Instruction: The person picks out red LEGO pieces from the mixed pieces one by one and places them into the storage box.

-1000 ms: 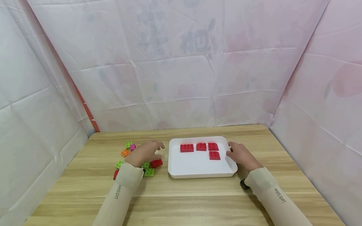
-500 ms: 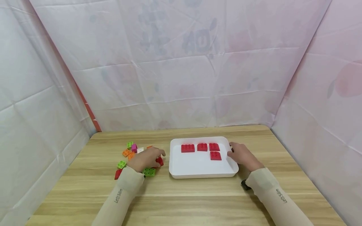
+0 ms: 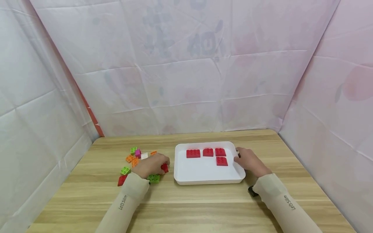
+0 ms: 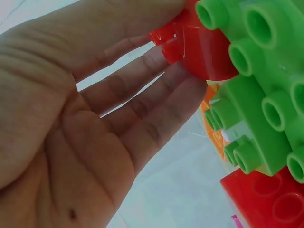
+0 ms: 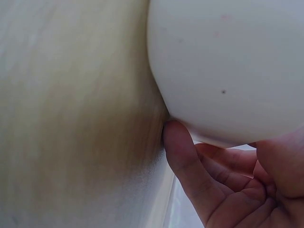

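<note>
My left hand (image 3: pixel 152 165) is among the loose toy bricks, pinching a red brick (image 3: pixel 164 168) between thumb and fingers. In the left wrist view this red brick (image 4: pixel 206 47) has a rounded side, and the thumb and fingertips meet it from either side. Close beside it are green bricks (image 4: pixel 256 128) and another red brick (image 4: pixel 266 197). On the right, my right hand (image 3: pixel 251 160) grips the right rim of a white tray (image 3: pixel 186 180). The right wrist view has the fingers bent at the edge of the tray (image 5: pixel 223 71).
Inside the tray sit several red bricks, one a longer brick (image 3: pixel 193 153). Around the left hand lie a lime brick (image 3: pixel 125 171), an orange brick (image 3: pixel 129 158), a magenta brick (image 3: pixel 138 153), a white brick (image 3: pixel 144 156) and a red brick (image 3: pixel 122 180). Cloth walls (image 3: pixel 180 119) enclose the wooden table (image 3: pixel 186 213).
My left hand has come down onto the red brick, its fingers closing around it from a wider spread. The right hand has kept its place on the tray.
</note>
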Available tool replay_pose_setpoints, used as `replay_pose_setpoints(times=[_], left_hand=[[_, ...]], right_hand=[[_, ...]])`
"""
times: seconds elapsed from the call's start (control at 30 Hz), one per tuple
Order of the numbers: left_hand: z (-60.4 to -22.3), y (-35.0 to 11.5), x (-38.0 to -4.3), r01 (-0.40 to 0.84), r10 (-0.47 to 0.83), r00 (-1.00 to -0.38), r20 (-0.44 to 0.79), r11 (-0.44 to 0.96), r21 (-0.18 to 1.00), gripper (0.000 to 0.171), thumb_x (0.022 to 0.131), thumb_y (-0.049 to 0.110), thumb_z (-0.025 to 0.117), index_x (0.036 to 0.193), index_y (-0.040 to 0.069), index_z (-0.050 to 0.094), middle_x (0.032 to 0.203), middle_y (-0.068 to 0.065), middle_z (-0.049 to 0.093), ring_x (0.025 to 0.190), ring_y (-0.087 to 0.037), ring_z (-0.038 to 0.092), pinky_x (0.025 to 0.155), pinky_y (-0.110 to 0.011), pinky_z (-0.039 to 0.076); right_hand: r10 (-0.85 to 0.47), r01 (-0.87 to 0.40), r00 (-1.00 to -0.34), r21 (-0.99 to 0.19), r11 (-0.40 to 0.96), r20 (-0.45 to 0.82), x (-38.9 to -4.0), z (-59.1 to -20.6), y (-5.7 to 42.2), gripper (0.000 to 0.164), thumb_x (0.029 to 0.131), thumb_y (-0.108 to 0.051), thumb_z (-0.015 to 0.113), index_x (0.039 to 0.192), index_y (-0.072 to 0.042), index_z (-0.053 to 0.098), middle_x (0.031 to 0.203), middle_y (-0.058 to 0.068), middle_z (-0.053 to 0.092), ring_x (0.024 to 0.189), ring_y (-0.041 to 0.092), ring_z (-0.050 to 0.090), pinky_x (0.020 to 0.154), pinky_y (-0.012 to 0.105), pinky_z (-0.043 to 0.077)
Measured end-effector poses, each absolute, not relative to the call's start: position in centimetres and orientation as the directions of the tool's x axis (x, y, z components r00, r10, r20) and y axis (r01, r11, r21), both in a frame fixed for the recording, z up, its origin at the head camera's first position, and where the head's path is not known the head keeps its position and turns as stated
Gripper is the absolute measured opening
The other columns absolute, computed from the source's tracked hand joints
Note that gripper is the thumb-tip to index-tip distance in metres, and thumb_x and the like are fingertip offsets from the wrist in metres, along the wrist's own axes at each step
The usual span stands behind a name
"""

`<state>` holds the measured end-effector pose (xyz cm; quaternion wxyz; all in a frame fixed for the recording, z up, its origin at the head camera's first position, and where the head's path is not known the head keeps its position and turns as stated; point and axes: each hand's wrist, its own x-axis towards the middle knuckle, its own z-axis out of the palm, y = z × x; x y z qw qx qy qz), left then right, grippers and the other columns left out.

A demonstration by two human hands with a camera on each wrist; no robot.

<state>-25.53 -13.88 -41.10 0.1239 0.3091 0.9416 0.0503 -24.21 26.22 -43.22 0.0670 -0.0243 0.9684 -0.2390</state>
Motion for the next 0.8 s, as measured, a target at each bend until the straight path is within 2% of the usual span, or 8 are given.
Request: replay_pose_setpoints(times=[0.33, 0.57, 0.8], left_hand=[[-40.5, -13.7, -25.4, 0.566, 0.583, -0.799, -0.151, 0.812, 0.141, 0.032, 0.079, 0.015, 0.072, 0.109, 0.015, 0.063, 0.098, 0.004, 0.059, 0.084, -0.013, 0.051, 0.075, -0.029, 0.048], [-39.9, -13.8, -25.2, 0.524, 0.556, -0.822, -0.121, 0.823, 0.221, 0.035, 0.080, 0.021, 0.072, 0.113, 0.013, 0.062, 0.092, 0.006, 0.055, 0.080, -0.013, 0.051, 0.071, -0.026, 0.046], [-38.5, -13.7, -25.0, 0.524, 0.544, -0.838, -0.046, 0.824, 0.217, 0.038, 0.080, 0.020, 0.072, 0.116, 0.015, 0.060, 0.101, 0.004, 0.057, 0.084, -0.013, 0.051, 0.072, -0.026, 0.047]], right_hand=[[-0.070, -0.003, -0.990, -0.467, 0.884, -0.126, -24.3, -43.3, 26.2, 0.053, 0.090, -0.017, 0.056, 0.133, 0.008, 0.037, 0.112, 0.025, 0.056, 0.087, 0.026, 0.055, 0.080, 0.044, 0.049], [-0.068, -0.001, -0.990, -0.464, 0.886, -0.127, -24.3, -43.2, 26.3, 0.053, 0.090, -0.018, 0.056, 0.133, 0.008, 0.037, 0.115, 0.026, 0.055, 0.090, 0.028, 0.055, 0.082, 0.047, 0.048], [-0.070, -0.001, -0.989, -0.467, 0.884, -0.131, -24.2, -43.1, 26.2, 0.054, 0.091, -0.019, 0.056, 0.134, 0.008, 0.037, 0.116, 0.026, 0.054, 0.091, 0.028, 0.055, 0.083, 0.047, 0.047]])
